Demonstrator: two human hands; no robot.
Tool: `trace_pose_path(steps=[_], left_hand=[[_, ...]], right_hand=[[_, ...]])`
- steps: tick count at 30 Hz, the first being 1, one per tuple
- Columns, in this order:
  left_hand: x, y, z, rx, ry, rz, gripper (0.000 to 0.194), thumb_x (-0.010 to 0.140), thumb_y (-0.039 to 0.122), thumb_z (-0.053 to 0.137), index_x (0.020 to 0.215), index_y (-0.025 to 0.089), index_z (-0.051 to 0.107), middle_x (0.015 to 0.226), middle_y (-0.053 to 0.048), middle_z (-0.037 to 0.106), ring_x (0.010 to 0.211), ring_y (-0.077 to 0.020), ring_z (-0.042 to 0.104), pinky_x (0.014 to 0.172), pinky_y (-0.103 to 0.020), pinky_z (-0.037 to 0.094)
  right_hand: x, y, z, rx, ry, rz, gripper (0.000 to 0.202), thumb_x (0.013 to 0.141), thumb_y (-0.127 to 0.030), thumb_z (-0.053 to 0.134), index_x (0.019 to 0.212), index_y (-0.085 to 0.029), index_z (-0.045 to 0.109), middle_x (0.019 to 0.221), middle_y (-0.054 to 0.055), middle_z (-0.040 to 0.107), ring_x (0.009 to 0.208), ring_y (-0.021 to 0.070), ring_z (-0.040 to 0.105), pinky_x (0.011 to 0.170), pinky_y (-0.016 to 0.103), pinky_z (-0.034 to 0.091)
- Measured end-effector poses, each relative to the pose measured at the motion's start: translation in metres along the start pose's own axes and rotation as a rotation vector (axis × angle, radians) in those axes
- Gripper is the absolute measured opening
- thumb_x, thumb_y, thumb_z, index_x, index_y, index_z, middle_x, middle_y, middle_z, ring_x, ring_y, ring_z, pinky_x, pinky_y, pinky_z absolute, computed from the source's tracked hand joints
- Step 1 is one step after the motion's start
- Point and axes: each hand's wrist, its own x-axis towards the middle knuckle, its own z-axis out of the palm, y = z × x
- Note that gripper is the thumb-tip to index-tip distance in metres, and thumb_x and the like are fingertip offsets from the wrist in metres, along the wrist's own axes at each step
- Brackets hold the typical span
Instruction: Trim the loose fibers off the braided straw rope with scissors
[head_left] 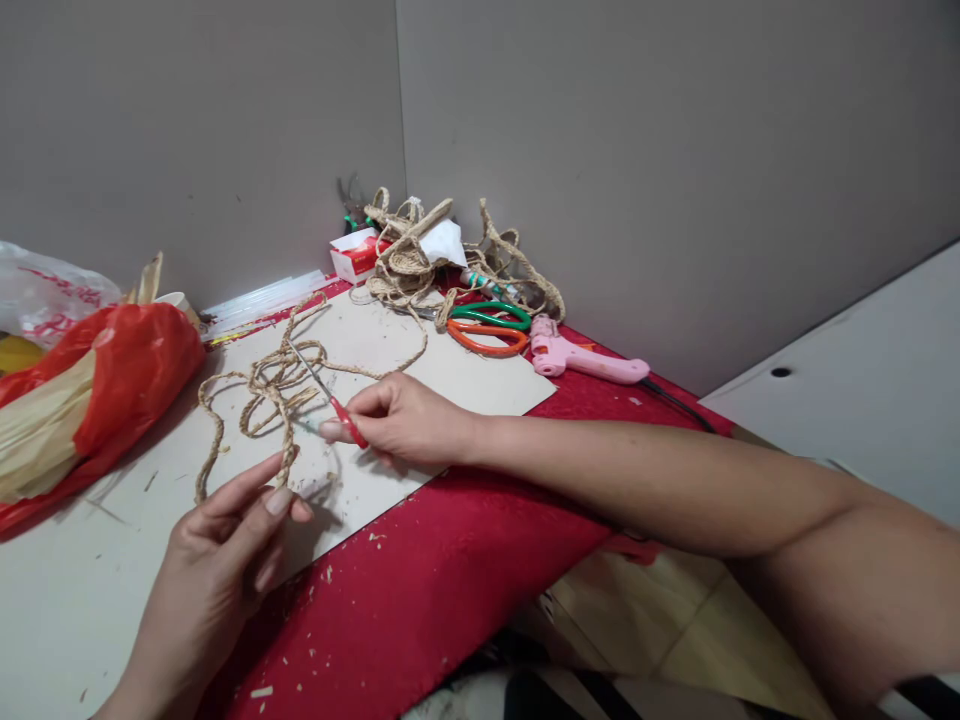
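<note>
Between the thumb and fingers of my left hand (232, 540) is the end of a braided straw rope (286, 430). From there the rope runs away from me into a loose tangle on the white board (495, 385). My right hand (409, 420) grips a small pair of scissors (321, 385) by the red handles. Their thin metal blades point up and left, over the tangled rope; I cannot tell whether they touch it. One strand of the rope trails right, behind my right hand. Part of the red handles is hidden by my fingers.
A red plastic bag (161, 365) with pale straw lies at the left. Towards the corner are a heap of braided rope (409, 250), a small red-and-white box (352, 258), green-and-orange-handled scissors (491, 328) and a pink glue gun (589, 360). Scraps dot the red cloth (390, 590).
</note>
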Motion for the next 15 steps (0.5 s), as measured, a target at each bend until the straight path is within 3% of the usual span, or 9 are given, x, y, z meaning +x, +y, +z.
trace_pose_path(steps=[2,4,7,11,15], left_hand=[[0.001,-0.005,-0.002,0.179,0.019,0.091,0.041,0.062,0.035,0.082,0.101,0.025,0.076,0.07,-0.004,0.073,0.047,-0.01,0.054,0.043,-0.018,0.044],[0.002,-0.008,-0.003,0.364,0.02,0.214,0.037,0.064,0.037,0.08,0.1,0.028,0.077,0.083,-0.005,0.076,0.07,-0.0173,0.066,0.066,-0.023,0.052],[-0.001,-0.011,-0.001,0.526,0.038,0.367,0.032,0.068,0.038,0.077,0.099,0.031,0.077,0.102,-0.004,0.075,0.092,-0.023,0.067,0.089,-0.029,0.047],[-0.007,-0.012,0.005,0.559,0.051,0.418,0.03,0.067,0.038,0.077,0.096,0.03,0.078,0.103,-0.004,0.075,0.094,-0.0253,0.068,0.09,-0.029,0.046],[-0.011,-0.011,0.01,0.526,-0.008,0.368,0.032,0.064,0.042,0.078,0.092,0.027,0.079,0.088,-0.006,0.077,0.075,-0.0234,0.067,0.073,-0.026,0.05]], right_hand=[[0.001,0.0,0.006,0.234,-0.109,0.119,0.041,0.075,-0.053,0.065,0.065,-0.014,0.053,0.058,-0.005,0.053,0.041,0.0034,0.045,0.041,0.017,0.036],[0.003,0.0,0.01,0.409,-0.186,0.171,0.041,0.073,-0.054,0.067,0.079,-0.014,0.059,0.079,0.0,0.064,0.043,0.0032,0.052,0.038,0.015,0.038],[0.004,0.003,0.011,0.673,-0.239,0.168,0.043,0.075,-0.054,0.066,0.092,-0.016,0.058,0.095,0.003,0.065,0.049,0.0041,0.059,0.04,0.013,0.042],[0.003,0.003,0.008,0.879,-0.317,0.188,0.042,0.081,-0.054,0.06,0.102,-0.019,0.054,0.085,0.002,0.068,0.052,0.0061,0.061,0.045,0.015,0.047],[0.001,-0.003,0.007,0.909,-0.284,0.189,0.035,0.083,-0.047,0.061,0.104,-0.018,0.056,0.066,-0.004,0.062,0.047,0.0042,0.055,0.047,0.014,0.045]])
